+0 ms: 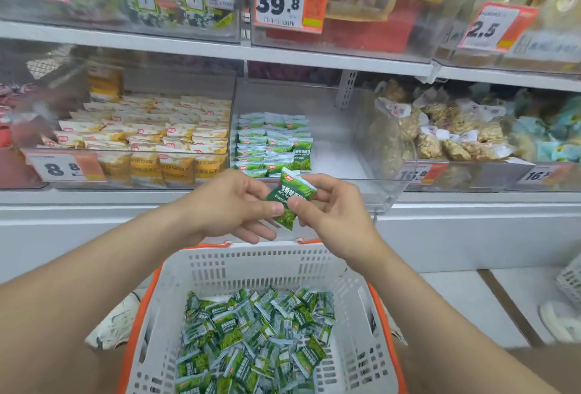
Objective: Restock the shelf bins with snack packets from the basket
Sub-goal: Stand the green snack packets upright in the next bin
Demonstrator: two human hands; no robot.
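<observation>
Above the basket point(239, 264), I had left hand point(229, 201) and right hand point(333, 208) both pinching one green packet point(292, 192) between thumbs and fingers, near the bin point(336, 154).

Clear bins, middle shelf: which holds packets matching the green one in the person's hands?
The centre bin, half filled with green packets; yellow packets to its left, brown snack bags to its right.

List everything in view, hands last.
basket: one, white with orange rim, bottom centre
loose packets: many, green, piled in the basket
held packet: one, green, above the basket
stacked packets: many, green, left side of the middle bin
yellow packets: many, yellow-white, left of the middle bin
price tags: several, orange-white, on bin fronts
left hand: one, pinches the held packet
right hand: one, pinches the held packet
</observation>
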